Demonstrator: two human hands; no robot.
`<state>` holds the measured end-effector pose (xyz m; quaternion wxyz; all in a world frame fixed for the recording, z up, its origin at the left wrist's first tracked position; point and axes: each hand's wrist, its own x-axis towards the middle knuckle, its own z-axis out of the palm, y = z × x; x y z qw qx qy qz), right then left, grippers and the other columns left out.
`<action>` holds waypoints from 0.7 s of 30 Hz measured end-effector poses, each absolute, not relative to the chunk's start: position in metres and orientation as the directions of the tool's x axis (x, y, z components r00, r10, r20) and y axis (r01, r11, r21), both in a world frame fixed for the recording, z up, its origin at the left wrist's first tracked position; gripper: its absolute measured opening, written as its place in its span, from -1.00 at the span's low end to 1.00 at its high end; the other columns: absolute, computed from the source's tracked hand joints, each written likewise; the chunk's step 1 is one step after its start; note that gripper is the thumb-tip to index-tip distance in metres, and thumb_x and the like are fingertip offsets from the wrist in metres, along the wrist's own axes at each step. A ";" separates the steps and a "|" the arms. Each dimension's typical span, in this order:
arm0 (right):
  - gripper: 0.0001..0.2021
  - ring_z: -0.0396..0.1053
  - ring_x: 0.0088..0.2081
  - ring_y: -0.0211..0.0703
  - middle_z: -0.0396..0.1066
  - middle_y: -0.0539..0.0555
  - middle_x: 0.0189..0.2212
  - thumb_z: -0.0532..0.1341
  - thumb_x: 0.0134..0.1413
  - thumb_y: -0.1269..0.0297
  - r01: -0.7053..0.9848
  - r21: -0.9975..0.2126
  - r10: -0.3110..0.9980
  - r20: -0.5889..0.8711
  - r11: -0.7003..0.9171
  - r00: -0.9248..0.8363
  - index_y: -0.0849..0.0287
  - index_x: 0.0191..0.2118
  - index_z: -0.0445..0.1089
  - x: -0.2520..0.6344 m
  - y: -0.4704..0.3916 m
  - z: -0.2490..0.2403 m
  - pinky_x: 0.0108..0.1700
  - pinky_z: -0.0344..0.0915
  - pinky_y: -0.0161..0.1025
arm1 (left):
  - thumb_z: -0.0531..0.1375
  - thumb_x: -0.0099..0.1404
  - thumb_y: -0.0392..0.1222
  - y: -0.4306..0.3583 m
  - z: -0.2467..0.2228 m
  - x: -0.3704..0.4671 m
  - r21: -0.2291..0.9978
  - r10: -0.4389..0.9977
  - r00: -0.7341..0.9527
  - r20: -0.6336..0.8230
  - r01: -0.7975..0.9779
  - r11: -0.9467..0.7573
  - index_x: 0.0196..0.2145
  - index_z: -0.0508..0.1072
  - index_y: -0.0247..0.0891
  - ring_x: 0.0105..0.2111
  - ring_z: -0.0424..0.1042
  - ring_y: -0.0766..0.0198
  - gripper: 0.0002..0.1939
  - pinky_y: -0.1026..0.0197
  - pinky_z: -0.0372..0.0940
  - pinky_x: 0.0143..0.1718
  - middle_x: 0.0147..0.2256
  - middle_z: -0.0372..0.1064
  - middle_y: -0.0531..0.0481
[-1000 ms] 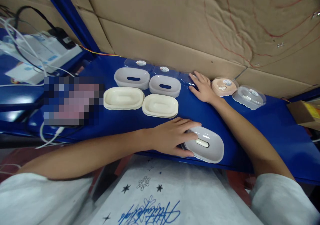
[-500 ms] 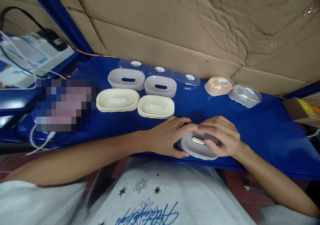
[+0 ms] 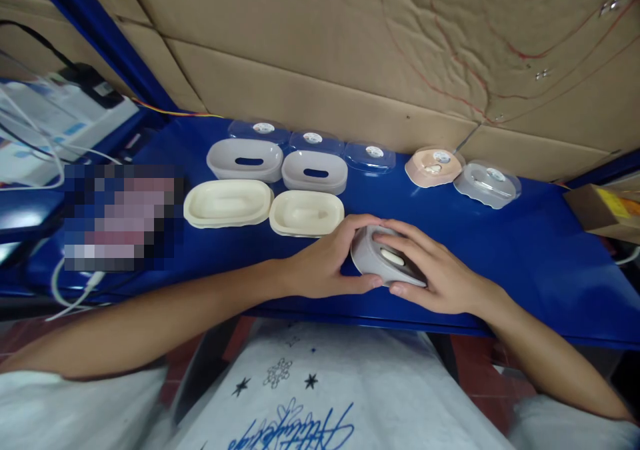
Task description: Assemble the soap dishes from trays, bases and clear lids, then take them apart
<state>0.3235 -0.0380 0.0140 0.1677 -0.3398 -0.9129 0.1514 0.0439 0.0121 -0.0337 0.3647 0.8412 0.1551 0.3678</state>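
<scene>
A grey oval soap dish [image 3: 367,257] is held tilted above the blue table's front part, with a cream piece [image 3: 393,257] showing through its slot. My left hand [image 3: 336,263] grips its left end, thumb along the near side. Across the top and right end lie the fingers of my right hand [image 3: 437,267], its thumb at the near edge. Beyond my hands are two cream oval trays [image 3: 227,222] with raised middles. Behind those, two grey slotted dishes [image 3: 245,170] stand side by side.
Clear plastic lids [image 3: 370,159] with round stickers line the back of the blue table [image 3: 540,263]. A peach dish [image 3: 433,168] and a grey dish under a clear cover [image 3: 487,185] sit back right. A cardboard box [image 3: 600,213] is far right; a power strip [image 3: 95,123] and cables are left.
The grey soap dish has tilted between my hands and its left end now shows. My right fingers have spread over its top, and my left thumb has shifted along the near side.
</scene>
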 end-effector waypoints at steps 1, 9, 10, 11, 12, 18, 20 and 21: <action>-0.28 0.23 0.53 0.28 0.14 0.30 0.56 0.26 0.48 -0.07 0.548 -0.412 0.662 0.213 0.728 -0.719 -0.05 0.59 0.08 0.325 -0.036 0.013 0.41 0.42 0.23 | 0.44 0.43 0.05 0.012 -0.034 0.044 0.742 0.537 0.686 0.490 -0.005 -0.670 0.48 -0.02 -0.04 0.26 0.45 -0.13 -0.09 -0.24 0.45 0.27 0.34 0.23 -0.31; -0.35 0.33 0.46 0.27 0.29 0.33 0.44 0.31 0.44 -0.05 0.468 -0.464 0.640 0.345 0.752 -0.686 0.00 0.50 0.23 0.330 -0.022 0.013 0.41 0.42 0.18 | 0.46 0.39 0.00 0.012 -0.029 0.043 0.701 0.509 0.682 0.526 -0.009 -0.713 0.55 -0.08 -0.01 0.43 0.31 -0.24 0.03 -0.31 0.31 0.43 0.45 0.15 -0.34; -0.35 0.35 0.44 0.28 0.31 0.32 0.43 0.34 0.41 -0.05 0.477 -0.449 0.641 0.358 0.755 -0.678 -0.01 0.48 0.27 0.332 -0.021 0.015 0.39 0.43 0.18 | 0.43 0.42 -0.02 0.012 -0.028 0.043 0.700 0.512 0.685 0.518 0.003 -0.714 0.56 -0.09 -0.02 0.43 0.31 -0.23 0.01 -0.30 0.32 0.43 0.46 0.15 -0.34; -0.36 0.37 0.43 0.28 0.34 0.31 0.42 0.37 0.38 -0.04 0.482 -0.439 0.641 0.374 0.759 -0.670 -0.03 0.46 0.30 0.334 -0.019 0.017 0.39 0.44 0.18 | 0.40 0.45 -0.04 0.011 -0.027 0.043 0.703 0.517 0.691 0.505 0.018 -0.711 0.57 -0.12 -0.02 0.44 0.31 -0.21 -0.01 -0.29 0.32 0.43 0.48 0.13 -0.35; -0.37 0.39 0.40 0.28 0.37 0.29 0.40 0.39 0.36 -0.05 0.481 -0.436 0.641 0.391 0.761 -0.660 -0.05 0.43 0.33 0.337 -0.018 0.020 0.37 0.45 0.18 | 0.37 0.48 -0.06 0.010 -0.026 0.042 0.709 0.524 0.698 0.489 0.032 -0.705 0.58 -0.15 -0.03 0.44 0.30 -0.20 -0.02 -0.28 0.31 0.43 0.50 0.10 -0.36; -0.53 0.45 0.33 0.37 0.46 0.22 0.30 0.28 0.40 -0.19 0.573 -0.461 0.732 0.501 0.677 -0.461 -0.13 0.27 0.47 0.363 -0.009 0.030 0.33 0.44 0.35 | 0.40 0.46 -0.03 0.005 -0.022 0.040 0.688 0.512 0.754 0.410 0.113 -0.717 0.57 -0.02 -0.11 0.38 0.38 -0.19 -0.06 -0.26 0.36 0.36 0.45 0.24 -0.38; -0.57 0.44 0.35 0.36 0.45 0.22 0.31 0.33 0.38 -0.13 0.668 -0.425 0.778 0.480 0.611 -0.407 -0.10 0.23 0.49 0.367 -0.003 0.024 0.33 0.45 0.32 | 0.40 0.46 -0.04 0.003 -0.020 0.040 0.565 0.466 0.800 0.378 0.199 -0.801 0.43 0.28 -0.18 0.35 0.39 -0.21 -0.30 -0.28 0.34 0.35 0.39 0.32 -0.38; -0.59 0.44 0.34 0.33 0.44 0.23 0.31 0.36 0.37 -0.09 0.701 -0.405 0.795 0.454 0.587 -0.403 -0.08 0.21 0.50 0.368 0.001 0.019 0.32 0.47 0.30 | 0.40 0.47 -0.05 0.002 -0.020 0.040 0.484 0.444 0.818 0.366 0.240 -0.842 0.33 0.39 -0.21 0.35 0.38 -0.23 -0.42 -0.29 0.31 0.35 0.37 0.34 -0.39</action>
